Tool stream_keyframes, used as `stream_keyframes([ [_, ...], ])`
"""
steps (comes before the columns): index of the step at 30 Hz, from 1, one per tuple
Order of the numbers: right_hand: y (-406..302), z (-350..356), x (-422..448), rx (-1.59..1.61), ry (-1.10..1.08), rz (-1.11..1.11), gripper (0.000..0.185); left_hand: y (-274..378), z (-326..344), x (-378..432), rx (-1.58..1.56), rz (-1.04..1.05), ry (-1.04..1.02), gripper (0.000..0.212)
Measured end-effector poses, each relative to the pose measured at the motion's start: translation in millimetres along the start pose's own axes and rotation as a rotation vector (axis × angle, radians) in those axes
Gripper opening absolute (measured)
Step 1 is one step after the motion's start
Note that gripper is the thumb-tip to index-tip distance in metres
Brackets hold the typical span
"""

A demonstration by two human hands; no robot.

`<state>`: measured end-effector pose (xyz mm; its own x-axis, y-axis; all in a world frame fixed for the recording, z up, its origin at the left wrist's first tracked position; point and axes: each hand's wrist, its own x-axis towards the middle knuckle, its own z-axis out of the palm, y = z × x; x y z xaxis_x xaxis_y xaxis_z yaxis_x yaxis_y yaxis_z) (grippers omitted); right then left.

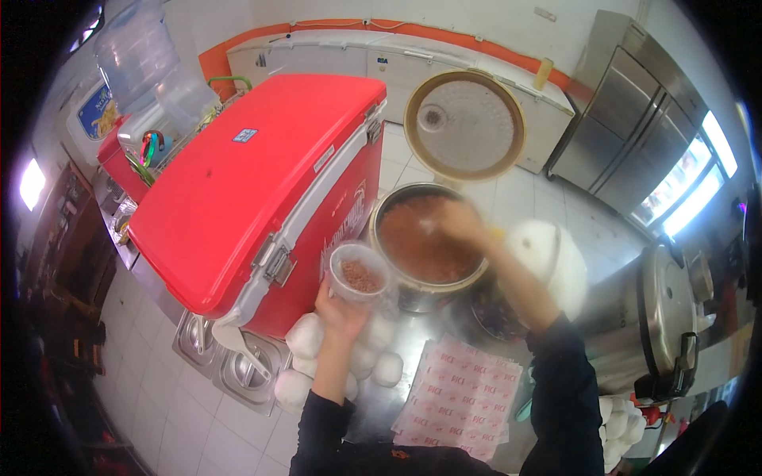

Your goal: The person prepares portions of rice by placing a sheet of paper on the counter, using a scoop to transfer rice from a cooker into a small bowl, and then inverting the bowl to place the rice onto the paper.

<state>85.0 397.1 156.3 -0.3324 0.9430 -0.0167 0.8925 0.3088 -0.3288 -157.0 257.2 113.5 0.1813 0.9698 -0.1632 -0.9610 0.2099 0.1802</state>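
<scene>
My left hand (pixel 341 313) holds up a small white bowl (pixel 334 271) lined with clear plastic. Reddish-brown rice (pixel 361 276) lies inside it. To its right stands a round pot (pixel 397 290) full of reddish-brown rice (pixel 417 250), its hinged lid (pixel 470 125) tipped up behind. My right hand (pixel 457 221) reaches into this pot and is blurred by motion. Something whitish shows by its fingers, but I cannot tell whether it grips a tool. Several white wrapped rounded bundles (pixel 305 336) lie around my left forearm on the steel table (pixel 372 410).
A large red cooler box (pixel 262 154) stands at the left. Printed paper sheets (pixel 458 392) lie in front of me. At the right is a big steel cooker (pixel 619 321). Lidded steel pans (pixel 247 372) hold white paddles (pixel 241 345). Chest freezers (pixel 393 77) line the back wall.
</scene>
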Motion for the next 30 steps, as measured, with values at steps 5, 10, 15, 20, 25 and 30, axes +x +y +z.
stream_keyframes([
  [5, 48.8, -3.9, -10.9, 0.192, 0.088, -0.010, 0.017, -5.4, 20.2, 7.3, 0.072, 0.013, -0.056, 0.046],
  [10, 32.7, -50.4, -29.6, 0.160, 0.109, 0.068, 0.018, -8.8, 50.8, 26.2, 0.249, -0.038, -0.143, 0.046],
  [15, -11.2, -101.7, -47.7, -0.358, 0.266, -0.076, 0.015, -52.0, 66.6, 65.4, 0.281, -0.114, -0.134, 0.046],
  [20, -92.3, -71.9, -70.9, -0.731, 0.373, -0.190, 0.008, -85.3, 55.9, 106.6, 0.138, -0.031, -0.113, 0.045],
  [25, -91.1, -35.4, -97.5, -0.641, 0.369, -0.031, 0.013, -98.7, 73.4, 103.8, 0.015, 0.007, 0.030, 0.030],
  [30, -78.7, -50.5, -109.8, -0.482, 0.427, -0.114, 0.026, -86.8, 47.8, 111.2, -0.014, 0.004, -0.115, 0.049],
])
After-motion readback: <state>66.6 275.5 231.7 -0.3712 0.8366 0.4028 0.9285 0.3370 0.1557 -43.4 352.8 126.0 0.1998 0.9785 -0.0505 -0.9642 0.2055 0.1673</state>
